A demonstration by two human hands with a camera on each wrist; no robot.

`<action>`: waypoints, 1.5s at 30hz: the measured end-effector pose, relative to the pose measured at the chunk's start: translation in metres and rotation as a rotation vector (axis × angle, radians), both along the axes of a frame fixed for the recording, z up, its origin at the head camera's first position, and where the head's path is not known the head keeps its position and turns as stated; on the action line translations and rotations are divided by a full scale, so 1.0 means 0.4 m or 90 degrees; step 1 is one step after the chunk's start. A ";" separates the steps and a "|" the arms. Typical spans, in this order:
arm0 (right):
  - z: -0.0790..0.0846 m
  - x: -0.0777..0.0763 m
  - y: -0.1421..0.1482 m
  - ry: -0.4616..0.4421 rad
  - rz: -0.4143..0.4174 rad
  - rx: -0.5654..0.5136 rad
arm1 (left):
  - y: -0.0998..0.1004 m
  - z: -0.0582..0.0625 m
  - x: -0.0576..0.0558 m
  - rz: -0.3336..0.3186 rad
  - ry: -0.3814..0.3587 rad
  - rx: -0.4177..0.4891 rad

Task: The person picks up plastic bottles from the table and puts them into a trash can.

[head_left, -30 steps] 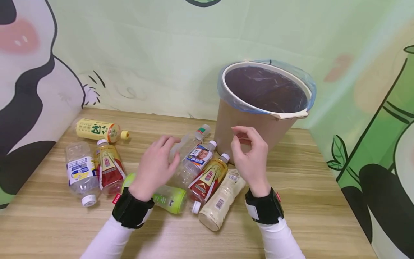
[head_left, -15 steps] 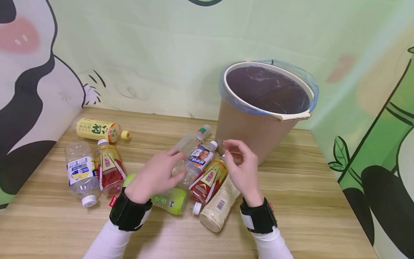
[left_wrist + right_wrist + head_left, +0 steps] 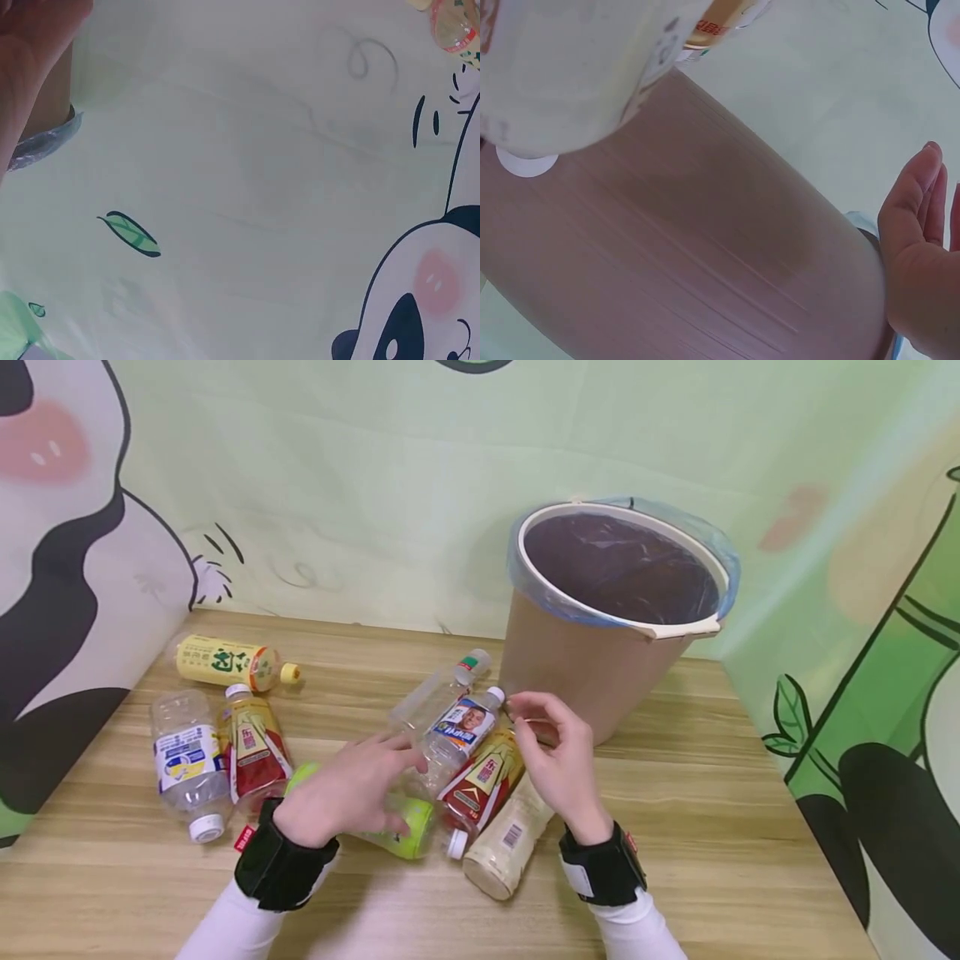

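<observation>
In the head view my left hand (image 3: 348,789) hovers over a bottle with a lime-green label (image 3: 412,831), fingers spread; contact cannot be made out. My right hand (image 3: 558,756), fingers loosely bent, is above the neck of a cream-coloured bottle (image 3: 501,853) and hides it. Between the hands lie a red-and-gold bottle (image 3: 482,781), a bottle with a blue label and portrait (image 3: 463,727), and a clear bottle with a green-marked end (image 3: 431,697). The right wrist view shows the cream bottle (image 3: 577,75) large, apart from my right hand (image 3: 922,247).
A brown bin (image 3: 570,668) lined with a bluish bag stands at the back right. On the left lie a yellow-labelled bottle (image 3: 221,662), a clear bottle with a white-and-blue label (image 3: 187,760) and another red-and-gold bottle (image 3: 255,747). A printed cloth (image 3: 360,510) hangs behind the wooden table.
My right hand has come down and left, from before the bin to the cream bottle's neck. My left hand has lowered toward the green-labelled bottle, its fingers spreading. The bottles lie as before.
</observation>
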State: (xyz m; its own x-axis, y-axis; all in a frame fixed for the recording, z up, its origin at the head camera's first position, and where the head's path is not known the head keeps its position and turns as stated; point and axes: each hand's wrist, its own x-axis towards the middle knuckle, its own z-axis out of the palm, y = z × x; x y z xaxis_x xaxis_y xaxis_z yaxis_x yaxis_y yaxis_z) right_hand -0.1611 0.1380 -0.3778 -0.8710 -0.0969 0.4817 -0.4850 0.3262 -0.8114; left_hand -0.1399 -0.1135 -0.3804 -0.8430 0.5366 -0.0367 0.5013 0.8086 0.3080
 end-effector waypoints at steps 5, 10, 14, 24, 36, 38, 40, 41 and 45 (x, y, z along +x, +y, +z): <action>-0.007 0.002 0.008 0.003 0.014 0.038 | -0.015 -0.008 0.015 -0.002 0.007 -0.031; -0.017 0.006 0.023 0.007 0.017 0.059 | -0.033 -0.029 0.025 -0.011 0.028 -0.060; -0.022 0.009 0.026 0.015 0.029 0.074 | -0.051 -0.052 0.033 -0.006 0.033 -0.055; -0.034 0.017 0.015 0.035 0.079 0.090 | -0.076 -0.099 0.040 -0.015 0.061 -0.062; -0.043 0.016 0.011 0.046 0.098 0.096 | -0.078 -0.111 0.043 -0.012 0.054 -0.074; -0.044 0.016 0.012 0.046 0.097 0.097 | -0.079 -0.109 0.044 -0.016 0.055 -0.072; -0.045 0.016 0.013 0.047 0.097 0.096 | -0.079 -0.107 0.044 -0.021 0.059 -0.069; -0.046 0.016 0.014 0.045 0.097 0.095 | -0.079 -0.104 0.045 -0.024 0.061 -0.067; -0.043 0.016 0.017 0.046 0.089 0.090 | -0.080 -0.087 0.047 -0.036 0.075 -0.058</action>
State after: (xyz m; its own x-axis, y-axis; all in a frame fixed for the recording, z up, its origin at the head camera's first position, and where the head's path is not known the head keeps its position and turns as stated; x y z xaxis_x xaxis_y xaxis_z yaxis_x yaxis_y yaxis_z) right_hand -0.1548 0.1446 -0.3950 -0.8083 -0.2853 0.5150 -0.5883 0.3591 -0.7245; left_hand -0.1211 -0.1456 -0.4153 -0.8128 0.5824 0.0097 0.5752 0.7999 0.1709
